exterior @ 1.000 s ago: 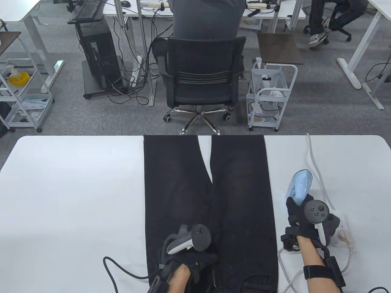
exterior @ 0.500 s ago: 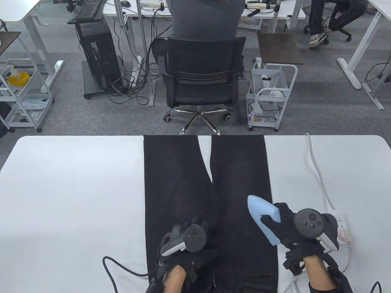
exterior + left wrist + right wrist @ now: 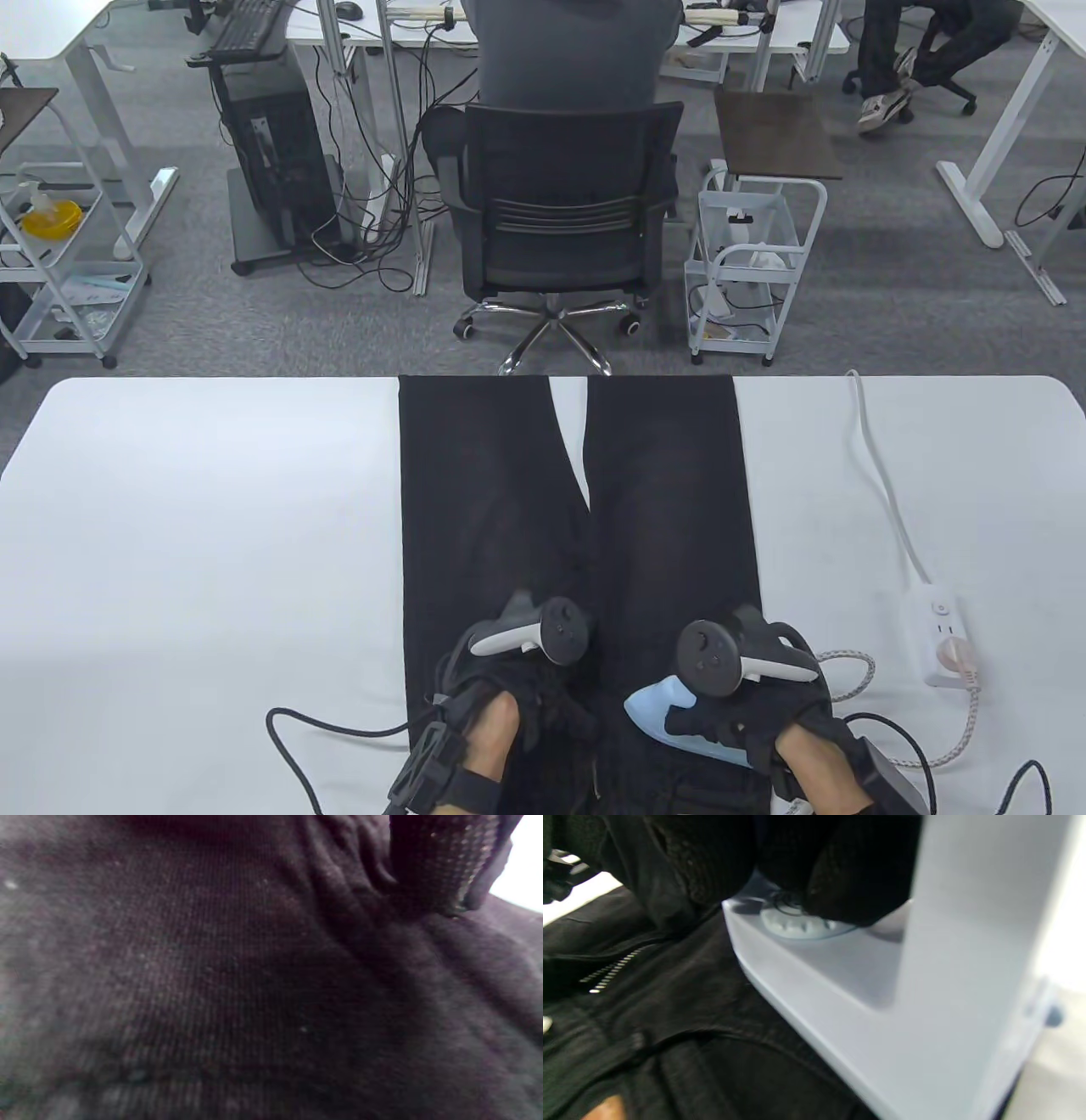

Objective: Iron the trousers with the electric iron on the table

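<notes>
- The black trousers [image 3: 577, 509] lie flat along the middle of the white counter [image 3: 212, 526]. The waist is at the near edge and both legs run to the far edge, so a full length of cloth is open to the iron in one pass.
- The right hand [image 3: 738, 722] grips the pale blue electric iron [image 3: 657, 713], fingers curled over its handle. The right wrist view shows dark gloved fingers [image 3: 857, 882] wrapped over the top, above a ribbed dial.
- The iron sits on the near right part of the trousers, by the hip and close to the zip [image 3: 613, 969]. Its nose points left and slightly away. This looks like the start of a stroke at the waist end.
- The left hand [image 3: 526, 696] rests on the cloth just left of the iron, near the fly. I judge it is there to pin the fabric so the iron does not drag it. The left wrist view shows only dark weave close up and a strip of glove at the top, so whether those fingers lie flat or pinch I cannot tell.
- A white power strip [image 3: 942, 632] lies on the near right of the counter. The braided cord [image 3: 848, 671] loops from it toward the iron with slack, clear of the trousers, which should let the iron travel freely.
</notes>
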Action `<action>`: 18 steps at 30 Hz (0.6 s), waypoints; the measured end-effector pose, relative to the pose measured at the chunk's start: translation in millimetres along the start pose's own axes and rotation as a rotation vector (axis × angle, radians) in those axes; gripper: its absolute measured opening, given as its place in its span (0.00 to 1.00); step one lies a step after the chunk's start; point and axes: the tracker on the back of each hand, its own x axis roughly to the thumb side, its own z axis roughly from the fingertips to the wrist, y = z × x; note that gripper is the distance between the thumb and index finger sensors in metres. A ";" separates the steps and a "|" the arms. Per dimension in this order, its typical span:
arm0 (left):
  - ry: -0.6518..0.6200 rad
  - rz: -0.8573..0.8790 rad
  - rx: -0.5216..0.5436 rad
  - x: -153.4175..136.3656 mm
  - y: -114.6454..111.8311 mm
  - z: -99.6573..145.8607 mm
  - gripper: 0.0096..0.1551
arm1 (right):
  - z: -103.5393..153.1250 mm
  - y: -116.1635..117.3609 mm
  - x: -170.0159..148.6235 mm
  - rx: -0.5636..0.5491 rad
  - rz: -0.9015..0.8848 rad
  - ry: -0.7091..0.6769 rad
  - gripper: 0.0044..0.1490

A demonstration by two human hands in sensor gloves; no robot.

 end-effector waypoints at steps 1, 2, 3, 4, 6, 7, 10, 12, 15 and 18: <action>0.007 -0.012 0.002 0.9 0.3 -0.5 0.77 | -1.6 -0.1 0.5 0.000 0.018 0.013 0.35; 0.019 -0.044 -0.006 2.0 -0.6 -0.8 0.77 | -3.8 -0.7 0.8 -0.007 0.045 0.022 0.35; 0.019 -0.046 0.000 2.4 -2.2 -0.5 0.77 | -7.5 -2.3 0.3 -0.011 0.070 0.025 0.34; 0.015 -0.041 0.003 2.4 -2.9 -0.2 0.76 | -11.7 -3.8 -1.0 -0.017 0.070 0.034 0.34; 0.009 -0.035 0.003 1.5 -4.0 -0.1 0.76 | -21.6 -9.2 -8.3 -0.023 0.049 0.041 0.33; 0.010 -0.035 0.004 1.4 -4.2 -0.1 0.76 | -26.2 -12.1 -11.7 -0.003 0.031 0.024 0.33; 0.011 -0.033 0.009 2.1 -4.2 0.5 0.75 | -39.9 -22.1 -22.0 0.028 -0.003 0.011 0.33; 0.015 -0.026 0.008 3.2 -4.7 0.2 0.75 | -46.6 -26.5 -25.0 0.026 -0.004 -0.001 0.33; 0.022 -0.029 0.003 4.6 -6.0 -0.4 0.75 | -47.7 -27.1 -24.0 -0.034 0.027 0.014 0.33; 0.017 -0.013 -0.003 4.6 -6.9 -0.5 0.76 | -42.2 -22.3 -15.8 -0.116 0.118 0.040 0.33</action>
